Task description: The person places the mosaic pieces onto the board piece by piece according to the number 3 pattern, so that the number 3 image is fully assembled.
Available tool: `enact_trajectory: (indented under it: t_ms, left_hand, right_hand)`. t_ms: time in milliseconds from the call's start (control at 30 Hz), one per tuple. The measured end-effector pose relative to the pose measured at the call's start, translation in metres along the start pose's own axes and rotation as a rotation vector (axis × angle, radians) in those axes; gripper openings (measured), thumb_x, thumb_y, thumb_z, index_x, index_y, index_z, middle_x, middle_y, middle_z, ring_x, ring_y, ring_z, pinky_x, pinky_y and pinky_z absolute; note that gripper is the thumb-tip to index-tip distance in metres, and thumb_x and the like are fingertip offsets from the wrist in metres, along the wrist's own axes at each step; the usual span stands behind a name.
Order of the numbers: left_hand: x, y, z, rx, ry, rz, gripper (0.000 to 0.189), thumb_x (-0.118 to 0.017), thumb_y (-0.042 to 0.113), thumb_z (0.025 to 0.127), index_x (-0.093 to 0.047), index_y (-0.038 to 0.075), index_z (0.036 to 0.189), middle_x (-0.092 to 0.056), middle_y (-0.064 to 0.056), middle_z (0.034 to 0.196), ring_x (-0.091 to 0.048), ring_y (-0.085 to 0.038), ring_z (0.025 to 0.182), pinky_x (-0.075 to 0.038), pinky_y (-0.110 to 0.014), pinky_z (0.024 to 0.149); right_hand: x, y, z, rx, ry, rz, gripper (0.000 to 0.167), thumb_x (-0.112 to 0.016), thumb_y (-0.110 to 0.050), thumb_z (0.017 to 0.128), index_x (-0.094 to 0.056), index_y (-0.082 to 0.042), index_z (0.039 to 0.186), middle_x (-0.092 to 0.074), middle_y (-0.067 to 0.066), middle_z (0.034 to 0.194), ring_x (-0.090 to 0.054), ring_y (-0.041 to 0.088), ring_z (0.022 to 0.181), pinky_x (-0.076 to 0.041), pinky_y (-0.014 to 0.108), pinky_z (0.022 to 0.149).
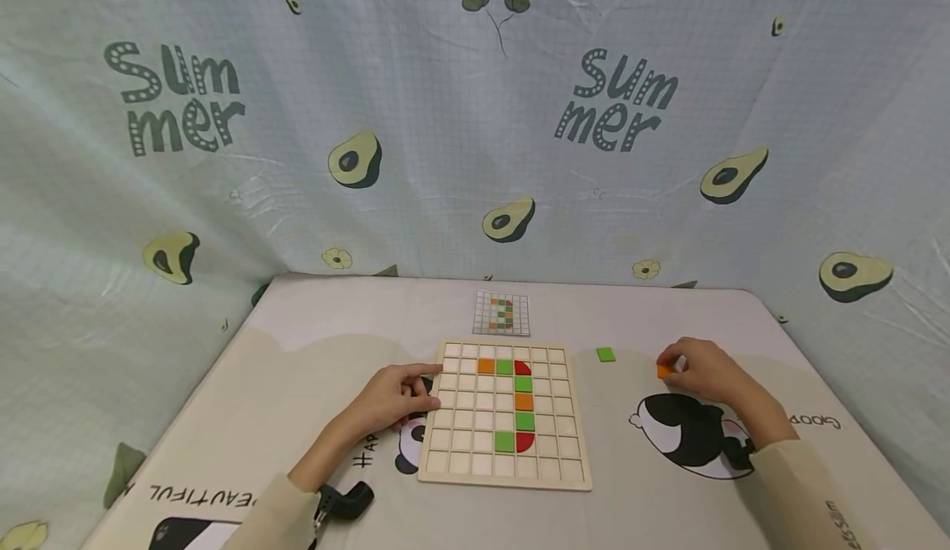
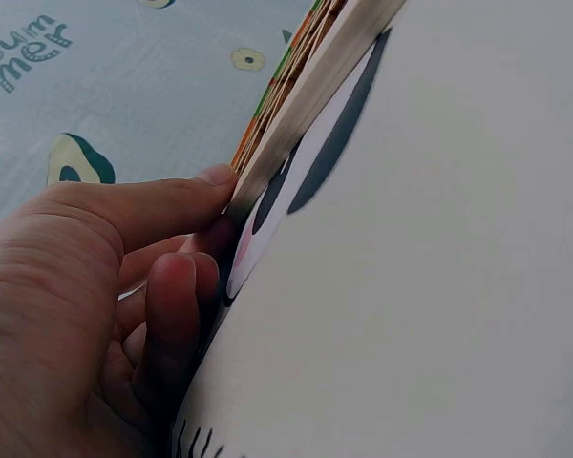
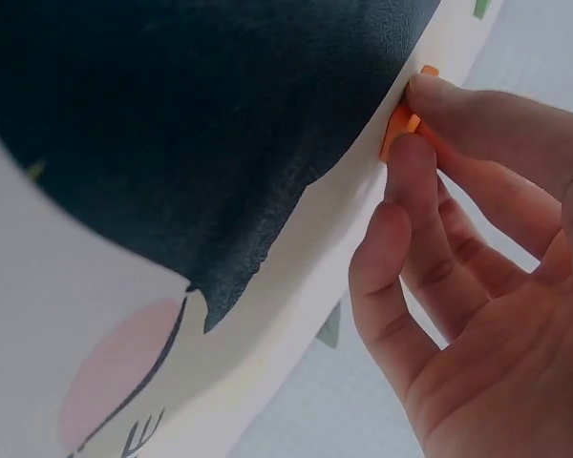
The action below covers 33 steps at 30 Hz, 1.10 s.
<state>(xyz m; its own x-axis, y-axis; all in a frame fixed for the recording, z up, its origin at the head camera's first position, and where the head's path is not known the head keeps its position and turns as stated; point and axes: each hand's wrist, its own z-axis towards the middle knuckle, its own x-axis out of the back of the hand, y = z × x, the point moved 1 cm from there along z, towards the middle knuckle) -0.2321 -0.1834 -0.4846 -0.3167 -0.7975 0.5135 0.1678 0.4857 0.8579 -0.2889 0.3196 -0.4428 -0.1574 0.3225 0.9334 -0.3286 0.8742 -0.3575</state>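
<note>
A square wooden grid board (image 1: 462,441) lies on the table with green and orange square tiles and two red rounded tiles in its cells. My left hand (image 1: 392,400) rests at the board's left edge, its index finger and thumb apart and touching the frame. In the left wrist view, the left hand (image 2: 124,277) touches the board's wooden side (image 2: 306,105). To the right of the board, my right hand (image 1: 705,369) pinches an orange tile (image 1: 664,372) just above or on the table; which, I cannot tell. Fingertips partly cover the orange tile (image 3: 398,129) in the right wrist view.
Behind the board lies a small printed pattern card (image 1: 501,313) showing a coloured figure on a grid. A loose green tile (image 1: 606,354) sits between the board and the right hand. The patterned tablecloth (image 1: 312,401) meets a hanging avocado-print curtain (image 1: 416,121) at the back.
</note>
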Motion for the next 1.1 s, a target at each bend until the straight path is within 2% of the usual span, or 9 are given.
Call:
enact_trajectory:
  t_ms: [567, 867, 1100]
  left_hand:
    - [0.001, 0.002, 0.000, 0.003, 0.002, 0.008, 0.058, -0.079, 0.023, 0.092, -0.061, 0.006, 0.144, -0.067, 0.002, 0.077, -0.045, -0.008, 0.043, -0.044, -0.027, 0.041]
    - [0.000, 0.003, 0.001, -0.002, 0.004, 0.004, 0.059, -0.080, 0.022, 0.091, -0.060, 0.004, 0.144, -0.067, 0.002, 0.076, -0.045, -0.008, 0.043, -0.044, -0.026, 0.040]
    - [0.000, 0.002, -0.001, 0.010, 0.005, 0.002, 0.059, -0.080, 0.022, 0.091, -0.061, 0.005, 0.144, -0.067, 0.002, 0.077, -0.045, -0.009, 0.043, -0.044, -0.027, 0.040]
  right_hand:
    - [0.001, -0.005, 0.000, 0.013, -0.003, 0.001, 0.020, -0.079, -0.009, 0.083, -0.076, -0.002, 0.101, -0.068, 0.005, 0.095, -0.057, 0.017, 0.079, -0.048, 0.028, 0.065]
    - [0.001, -0.010, 0.000, 0.001, 0.015, -0.017, 0.025, -0.080, -0.011, 0.084, -0.073, -0.001, 0.106, -0.067, 0.008, 0.100, -0.057, 0.019, 0.081, -0.051, 0.030, 0.066]
    - [-0.001, -0.019, 0.001, 0.006, 0.012, -0.004, 0.023, -0.080, -0.010, 0.084, -0.074, -0.003, 0.105, -0.067, 0.006, 0.099, -0.057, 0.018, 0.082, -0.051, 0.031, 0.069]
